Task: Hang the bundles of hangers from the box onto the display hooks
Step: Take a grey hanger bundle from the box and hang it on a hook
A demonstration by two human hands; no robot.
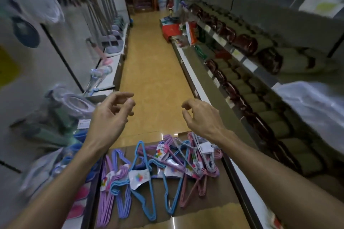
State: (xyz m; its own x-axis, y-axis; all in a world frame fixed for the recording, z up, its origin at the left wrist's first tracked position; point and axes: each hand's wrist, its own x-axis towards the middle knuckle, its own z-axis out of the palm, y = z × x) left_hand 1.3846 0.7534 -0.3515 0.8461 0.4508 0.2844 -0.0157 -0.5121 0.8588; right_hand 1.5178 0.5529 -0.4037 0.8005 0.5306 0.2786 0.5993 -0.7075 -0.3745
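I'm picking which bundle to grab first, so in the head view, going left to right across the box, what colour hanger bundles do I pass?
purple bundle → lavender-blue bundle → blue bundle → second blue bundle → pink bundle. The tangled ones behind overlap too much to place.

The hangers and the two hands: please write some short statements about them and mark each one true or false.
1. Both hands hold nothing. True: the left hand and right hand hover with loosely curled fingers.
2. The hanger bundles lie in an open cardboard box. True.
3. All the hangers are blue. False: there are purple, blue, pink and grey ones.
4. The right hand grips a pink bundle. False: it is above the bundles, touching none.
5. The bundles carry paper labels. True.
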